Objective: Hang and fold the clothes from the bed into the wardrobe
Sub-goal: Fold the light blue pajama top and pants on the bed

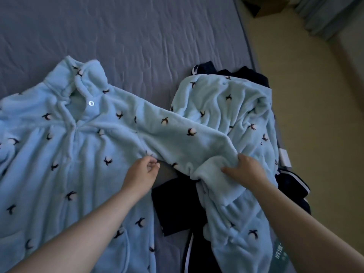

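1. The right hand [244,170] was clamped on the cuff [208,168] of the sleeve [177,134], thumb on the near side and fingers sunk into the fleece. The sleeve ran from it up to the shoulder.
2. The left hand [141,172] sat with its fingers curled at the sleeve's underarm edge. Whether it actually pinched the fleece could not be told.
3. The step in hand looked like folding the sleeve across the top [59,154]. To do it well, the left hand should pin the underarm as a hinge. The right should then carry the cuff in one low sweep toward the chest, so the crease falls straight along the side seam.
4. The fleece looked thick and soft, so the fold would likely bulge. A flat palm run along it afterwards would help it lie.
5. The cuff should be lifted clear of the trousers [226,107] and the dark clothes [173,203] beneath it, or it might drag them along.
6. The top lay front up with its collar away from the person, spread over the near left part of the bed [137,36]. Its body was just left of the left hand, and its sleeve bridged both hands.
7. The trousers lay crumpled on the dark clothes by the bed's right edge, beyond and under the right hand. The floor [315,95] lay past that edge.
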